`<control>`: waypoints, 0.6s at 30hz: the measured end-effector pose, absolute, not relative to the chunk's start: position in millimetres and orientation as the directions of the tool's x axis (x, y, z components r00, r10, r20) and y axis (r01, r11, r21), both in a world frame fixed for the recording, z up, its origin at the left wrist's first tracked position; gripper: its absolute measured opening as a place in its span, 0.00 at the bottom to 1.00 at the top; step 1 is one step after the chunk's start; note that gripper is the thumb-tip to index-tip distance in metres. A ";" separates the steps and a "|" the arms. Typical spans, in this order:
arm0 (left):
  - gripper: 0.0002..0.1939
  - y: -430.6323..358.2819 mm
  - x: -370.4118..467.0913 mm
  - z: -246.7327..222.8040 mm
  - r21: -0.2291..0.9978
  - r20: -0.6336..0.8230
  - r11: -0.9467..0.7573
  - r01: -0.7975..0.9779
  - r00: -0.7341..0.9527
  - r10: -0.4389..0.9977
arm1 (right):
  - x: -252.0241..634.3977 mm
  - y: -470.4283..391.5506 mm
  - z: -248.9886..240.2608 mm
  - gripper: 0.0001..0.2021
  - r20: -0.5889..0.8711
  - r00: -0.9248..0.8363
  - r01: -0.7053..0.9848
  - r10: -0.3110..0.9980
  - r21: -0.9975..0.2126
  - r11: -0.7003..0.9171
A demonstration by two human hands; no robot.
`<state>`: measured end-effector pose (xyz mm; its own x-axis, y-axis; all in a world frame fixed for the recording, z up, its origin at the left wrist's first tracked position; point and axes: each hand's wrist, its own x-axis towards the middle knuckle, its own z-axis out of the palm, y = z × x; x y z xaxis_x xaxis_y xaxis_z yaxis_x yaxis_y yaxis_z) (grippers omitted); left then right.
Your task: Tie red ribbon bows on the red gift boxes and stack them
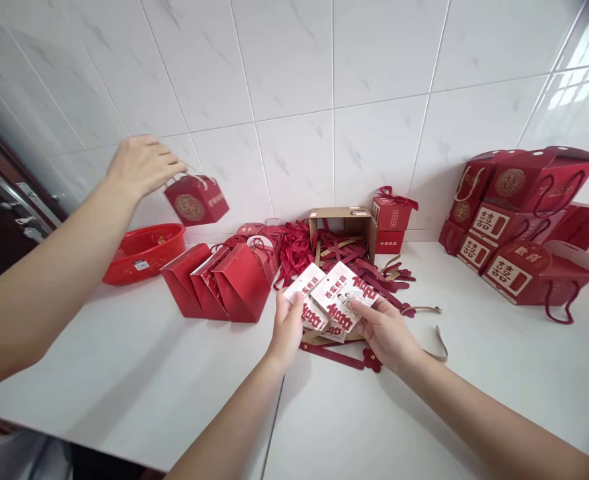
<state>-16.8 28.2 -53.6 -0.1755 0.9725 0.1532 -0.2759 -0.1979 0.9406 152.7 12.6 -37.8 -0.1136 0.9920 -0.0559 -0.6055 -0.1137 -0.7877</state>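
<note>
My left hand [288,327] pinches a white printed card [306,285] with red characters between thumb and fingers. In my right hand [385,328] is a second card [335,291] of the same kind, with red lettering and a drawn couple, overlapping the first one. Part of another such card [335,333] shows just beneath them; whether a hand holds it I cannot tell. Both hands are over a heap of dark red and tan straps [332,355]. Behind the cards stands an open cardboard box [372,241] with more straps spilling out.
At left, another person's hand [144,163] holds a small red gift box [194,203] by its rope handle, above a red plastic basket [142,270]. Red folded bags [242,283], a pile of red ribbon [294,243], small boxes [390,217] and stacked gift boxes [517,267] stand along the wall.
</note>
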 end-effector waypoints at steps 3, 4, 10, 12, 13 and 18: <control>0.20 12.4 -3.2 -47.5 0.952 0.141 -0.144 -0.269 -0.030 0.990 | 144.5 9.9 -43.5 0.21 -0.050 -0.044 -0.432 0.998 -0.900 -0.064; 0.21 9.7 -0.9 -46.2 0.956 0.150 -0.145 -0.255 -0.002 0.989 | 142.5 9.1 -44.5 0.22 -0.037 0.009 -0.343 0.999 -0.939 -0.032; 0.24 30.1 -20.2 -47.3 0.930 0.314 -0.352 -0.108 -0.267 0.911 | 146.3 11.5 -38.0 0.17 0.256 0.065 0.225 0.965 -0.945 0.236; 0.23 41.3 -34.0 -46.1 0.919 0.311 -0.379 -0.112 -0.388 0.868 | 153.7 17.6 -38.3 0.16 0.316 -0.006 0.437 0.949 -0.852 0.287; 0.23 45.5 -40.0 -44.8 0.914 0.308 -0.391 -0.109 -0.442 0.842 | 157.7 21.1 -40.0 0.15 0.305 -0.047 0.529 0.951 -0.800 0.283; 0.28 48.6 -48.0 -39.2 0.905 0.310 -0.415 -0.091 -0.527 0.791 | 168.5 29.9 -54.6 0.13 0.137 -0.144 0.765 0.980 -0.613 0.198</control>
<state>-48.0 48.6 -39.2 -0.5271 0.7912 0.3102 -0.0910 -0.4155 0.9050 168.5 29.9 -54.6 -0.1445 0.9800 0.1366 0.7647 0.1982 -0.6131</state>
